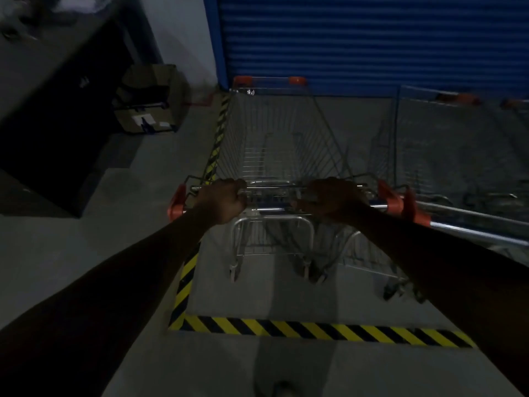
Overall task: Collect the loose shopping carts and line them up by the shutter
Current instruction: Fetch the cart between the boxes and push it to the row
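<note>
A wire shopping cart (274, 133) with orange corner caps stands in front of me, its nose close to the blue roller shutter (372, 44). My left hand (224, 200) grips the cart's handle bar (272, 209) near its left end. My right hand (332, 200) grips the same bar near its right end. A second cart (458, 156) stands right beside it on the right, also facing the shutter. The scene is dim.
Yellow-and-black hazard tape (323, 329) marks a bay on the concrete floor, its left strip (213, 150) running along the cart. A cardboard box (151, 98) sits by the wall at the left. A dark cabinet (57, 116) fills the far left.
</note>
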`<state>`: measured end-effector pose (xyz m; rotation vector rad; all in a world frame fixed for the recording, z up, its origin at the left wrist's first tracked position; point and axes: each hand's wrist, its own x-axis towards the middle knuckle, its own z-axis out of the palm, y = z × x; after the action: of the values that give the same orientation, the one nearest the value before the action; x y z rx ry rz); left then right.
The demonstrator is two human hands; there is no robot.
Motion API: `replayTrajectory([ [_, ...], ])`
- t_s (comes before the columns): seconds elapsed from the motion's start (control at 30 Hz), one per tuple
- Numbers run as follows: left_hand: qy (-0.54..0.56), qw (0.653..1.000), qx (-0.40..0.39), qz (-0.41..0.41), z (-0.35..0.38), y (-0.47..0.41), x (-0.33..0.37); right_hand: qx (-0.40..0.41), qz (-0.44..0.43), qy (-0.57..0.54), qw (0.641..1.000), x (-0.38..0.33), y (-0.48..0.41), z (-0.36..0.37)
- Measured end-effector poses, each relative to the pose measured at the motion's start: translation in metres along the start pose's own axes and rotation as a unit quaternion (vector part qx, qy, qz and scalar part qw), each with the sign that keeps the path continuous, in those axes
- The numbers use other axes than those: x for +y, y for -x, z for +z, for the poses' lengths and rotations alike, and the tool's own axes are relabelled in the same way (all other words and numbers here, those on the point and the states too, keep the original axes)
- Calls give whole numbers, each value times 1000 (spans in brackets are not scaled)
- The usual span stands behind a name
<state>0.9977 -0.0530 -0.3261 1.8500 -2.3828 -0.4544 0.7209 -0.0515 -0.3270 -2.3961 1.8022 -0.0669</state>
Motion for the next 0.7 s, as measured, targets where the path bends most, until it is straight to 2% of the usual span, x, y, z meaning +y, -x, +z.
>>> replayTrajectory([
  [0.2,-5,1000,-1,-10,-7,-59,-3,-3,8,0,1000,25,-57,-10],
  [0.37,10,1000,8,-21,-8,-90,-6,-47,10,10,999,45,-93,-11],
  [0.7,9,999,-14,-32,-9,-94,-6,-72,15,12,997,40,-92,-20],
])
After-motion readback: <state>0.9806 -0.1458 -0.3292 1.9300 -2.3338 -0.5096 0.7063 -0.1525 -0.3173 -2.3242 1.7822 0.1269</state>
